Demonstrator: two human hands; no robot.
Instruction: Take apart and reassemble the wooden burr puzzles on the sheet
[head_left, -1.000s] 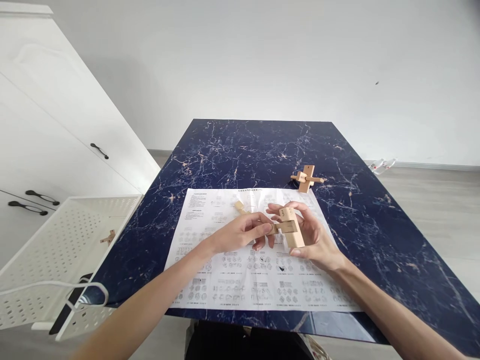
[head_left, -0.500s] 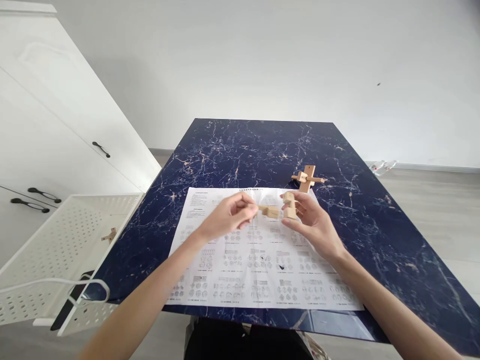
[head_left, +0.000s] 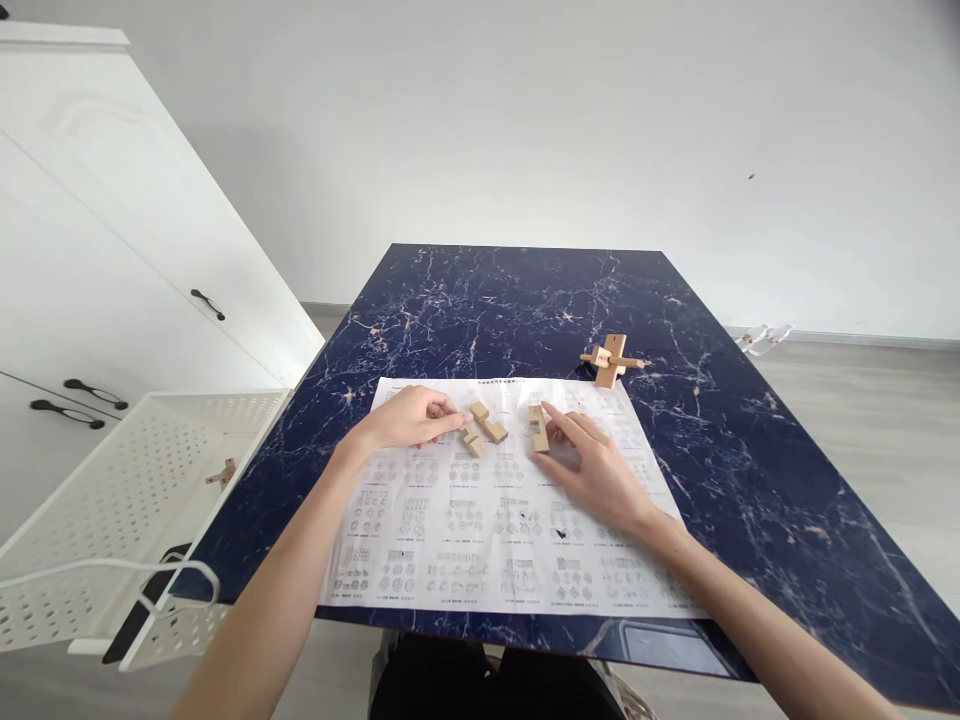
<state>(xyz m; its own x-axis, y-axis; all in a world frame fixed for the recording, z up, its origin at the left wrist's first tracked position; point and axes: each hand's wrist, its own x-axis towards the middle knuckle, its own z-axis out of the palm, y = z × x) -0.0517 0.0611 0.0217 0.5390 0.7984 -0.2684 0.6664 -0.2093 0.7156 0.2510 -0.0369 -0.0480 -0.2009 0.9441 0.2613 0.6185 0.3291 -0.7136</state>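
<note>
My left hand (head_left: 416,416) is over the upper left of a printed sheet (head_left: 480,520), its thumb and fingers pinched at the end of a small notched wooden puzzle piece (head_left: 472,442). Right beside that piece, at an angle, lies a second notched wooden piece (head_left: 491,424). A third notched piece (head_left: 543,432) stands lengthwise between the thumb and forefinger of my right hand (head_left: 592,460), which grip its two ends. The other right fingers curl behind it, partly hidden.
Behind the sheet, an assembled wooden cross-shaped puzzle (head_left: 611,362) sits on the dark blue marbled table (head_left: 502,310). Left of the table, a white perforated rack (head_left: 255,415) holds another small wooden cross (head_left: 221,474). A white cabinet (head_left: 150,230) stands beyond it.
Both hands have moved left and farther apart. The pieces, earlier held up close together, are now low over the sheet, and a further notched piece shows by my left hand.
</note>
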